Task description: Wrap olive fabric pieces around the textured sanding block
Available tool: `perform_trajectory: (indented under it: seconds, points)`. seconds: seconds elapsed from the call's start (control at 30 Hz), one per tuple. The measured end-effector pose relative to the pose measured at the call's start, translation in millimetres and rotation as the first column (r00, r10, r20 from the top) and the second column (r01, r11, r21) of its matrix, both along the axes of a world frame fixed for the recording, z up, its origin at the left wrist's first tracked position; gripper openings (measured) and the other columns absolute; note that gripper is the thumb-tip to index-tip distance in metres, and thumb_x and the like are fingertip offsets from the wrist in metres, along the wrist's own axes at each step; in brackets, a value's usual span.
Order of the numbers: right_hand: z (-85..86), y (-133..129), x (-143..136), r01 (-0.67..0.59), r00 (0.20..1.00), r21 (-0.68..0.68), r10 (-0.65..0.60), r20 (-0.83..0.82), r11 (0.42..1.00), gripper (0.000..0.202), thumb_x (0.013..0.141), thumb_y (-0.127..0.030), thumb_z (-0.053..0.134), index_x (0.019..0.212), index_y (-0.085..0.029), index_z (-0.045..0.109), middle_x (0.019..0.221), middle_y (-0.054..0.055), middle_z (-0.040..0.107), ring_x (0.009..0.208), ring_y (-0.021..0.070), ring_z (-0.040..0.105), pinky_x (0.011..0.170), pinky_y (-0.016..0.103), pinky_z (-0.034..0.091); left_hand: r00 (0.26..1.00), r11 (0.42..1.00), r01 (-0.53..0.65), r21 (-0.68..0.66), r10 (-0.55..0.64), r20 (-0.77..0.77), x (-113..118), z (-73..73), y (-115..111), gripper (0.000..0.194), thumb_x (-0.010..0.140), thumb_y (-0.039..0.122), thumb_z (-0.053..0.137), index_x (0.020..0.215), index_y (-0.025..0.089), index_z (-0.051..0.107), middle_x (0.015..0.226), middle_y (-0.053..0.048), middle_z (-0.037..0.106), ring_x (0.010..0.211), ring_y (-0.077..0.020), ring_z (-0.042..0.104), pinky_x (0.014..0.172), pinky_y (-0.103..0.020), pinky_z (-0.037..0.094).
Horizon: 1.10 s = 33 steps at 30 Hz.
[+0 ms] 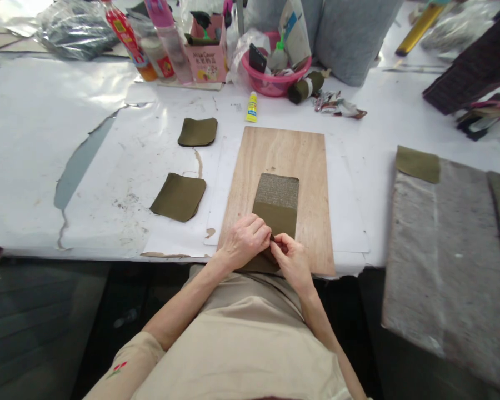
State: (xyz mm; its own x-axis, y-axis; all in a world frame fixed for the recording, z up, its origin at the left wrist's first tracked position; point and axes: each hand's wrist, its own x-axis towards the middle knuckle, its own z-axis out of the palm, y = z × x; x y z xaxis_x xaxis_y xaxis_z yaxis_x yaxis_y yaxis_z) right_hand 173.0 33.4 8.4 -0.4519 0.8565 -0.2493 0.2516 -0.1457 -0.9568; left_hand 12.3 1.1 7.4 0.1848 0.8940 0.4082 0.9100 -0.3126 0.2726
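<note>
Partly grey-speckled olive cloth (pixel 275 206)

The only lettering I can make out stands on the pink, open-topped cardboard box (pixel 208 64) across the table from me. Its front carries a line in Latin letters, which looks like "Milk Cover", and beneath it larger Chinese characters that I read as 水果奶盖, though the last one is uncertain.

Other printing I see but cannot read. The slim red plastic bottle (pixel 124 34) bears a yellow label with blurred marks. The squat whitish jar (pixel 162 60) has a red label. The small yellow tube (pixel 252 109) shows a blue printed patch, its words too small for me. Faint dark characters (pixel 235 105) stand on the white paper table covering (pixel 108 83), also too small.
</note>
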Motion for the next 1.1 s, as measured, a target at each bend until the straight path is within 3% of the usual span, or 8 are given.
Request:
perform_trajectory:
  seconds: [0.2, 0.3, 0.63, 0.73, 0.83, 0.97, 1.03, 1.1]
  points:
    - [-3.6, 2.4, 2.2, 0.087, 0.996, -0.118, -0.089, -0.017, 0.989, 0.024, 0.08, -0.044, 0.064, 0.079, -0.021, 0.063, 0.062, -0.003, 0.057, 0.049, 0.011, 0.045, 0.043, 0.023, 0.035, 0.98, 0.998, -0.025, -0.057, 0.036, 0.194, -5.0, -1.0, -0.2, 0.012, 0.093, 0.025, 0.053, 0.096, 0.018, 0.062, 0.089, -0.006, 0.065, 0.087, -0.0191, 0.059, 0.079, -0.034, 0.046]
    - [-6.9, 4.3, 3.6, 0.126, 0.991, -0.204, -0.134, -0.026, 0.971, 0.024, 0.078, -0.045, 0.065, 0.082, -0.022, 0.062, 0.061, -0.004, 0.057, 0.045, 0.0108, 0.044, 0.04, 0.023, 0.035, 0.937, 0.988, -0.003, -0.154, 0.056, 0.344, -12.6, -0.6, -1.5, 0.03, 0.089, 0.032, 0.061, 0.116, 0.02, 0.059, 0.107, -0.008, 0.064, 0.099, -0.022, 0.06, 0.087, -0.038, 0.048]
    - [-10.3, 3.8, 7.4, 0.132, 0.975, -0.363, -0.187, -0.12, 0.922, 0.029, 0.078, -0.049, 0.068, 0.084, -0.022, 0.057, 0.064, -0.005, 0.058, 0.049, 0.0092, 0.048, 0.043, 0.019, 0.037, 0.667, 0.91, 0.158, -0.384, 0.188, 0.721, -27.6, -1.7, 2.3, 0.032, 0.09, 0.027, 0.057, 0.121, 0.02, 0.06, 0.09, -0.002, 0.066, 0.087, -0.0147, 0.062, 0.083, -0.027, 0.048]
    - [-4.9, 1.6, 5.2, 0.105, 0.969, -0.464, -0.196, -0.153, 0.88, 0.033, 0.074, -0.048, 0.072, 0.083, -0.023, 0.053, 0.061, -0.008, 0.055, 0.044, 0.0069, 0.046, 0.042, 0.018, 0.039, 0.676, 0.894, 0.204, -0.399, 0.166, 0.718, -36.9, 11.6, 10.8, 0.028, 0.09, 0.027, 0.055, 0.115, 0.02, 0.064, 0.087, -0.001, 0.066, 0.082, -0.0134, 0.062, 0.078, -0.023, 0.048]
    - [-2.7, 0.9, 2.9, 0.06, 0.96, -0.482, -0.182, -0.212, 0.874, 0.038, 0.072, -0.049, 0.074, 0.081, -0.023, 0.048, 0.058, -0.009, 0.052, 0.043, 0.0073, 0.047, 0.043, 0.019, 0.042, 0.774, 0.879, 0.236, -0.413, 0.087, 0.627, -47.1, 26.1, 22.8, 0.024, 0.09, 0.024, 0.054, 0.11, 0.022, 0.066, 0.089, 0.0, 0.068, 0.082, -0.0138, 0.063, 0.077, -0.023, 0.048]
    - [-4.2, 3.7, 10.7, -0.004, 1.0, -0.272, 0.0, -0.014, 0.962, 0.033, 0.081, -0.053, 0.063, 0.08, -0.023, 0.049, 0.058, -0.005, 0.058, 0.045, 0.0132, 0.054, 0.043, 0.024, 0.043, 0.944, 0.891, 0.216, -0.398, -0.086, 0.32, -46.6, 22.7, 38.3, 0.02, 0.09, 0.018, 0.055, 0.106, 0.022, 0.067, 0.095, -0.002, 0.07, 0.089, -0.0173, 0.064, 0.082, -0.029, 0.048]
    - [-3.9, 6.8, 19.5, -0.042, 0.97, -0.02, 0.046, 0.24, 0.999, 0.028, 0.087, -0.049, 0.058, 0.079, -0.023, 0.055, 0.059, -0.002, 0.059, 0.046, 0.0142, 0.054, 0.046, 0.026, 0.04, 0.98, 0.935, 0.179, -0.307, -0.141, 0.142, -40.7, 10.0, 40.9, 0.015, 0.089, 0.019, 0.058, 0.101, 0.02, 0.068, 0.097, -0.005, 0.069, 0.095, -0.0208, 0.062, 0.085, -0.034, 0.048]
    - [-2.6, 10.4, 27.7, -0.093, 0.896, 0.239, -0.024, 0.443, 0.966, 0.021, 0.089, -0.041, 0.058, 0.08, -0.023, 0.06, 0.061, -0.001, 0.06, 0.052, 0.0153, 0.055, 0.052, 0.027, 0.039, 0.992, 0.977, 0.125, -0.173, -0.12, 0.043, -34.8, -4.4, 38.4, 0.012, 0.089, 0.021, 0.06, 0.098, 0.018, 0.067, 0.101, -0.008, 0.066, 0.1, -0.023, 0.058, 0.089, -0.037, 0.047]
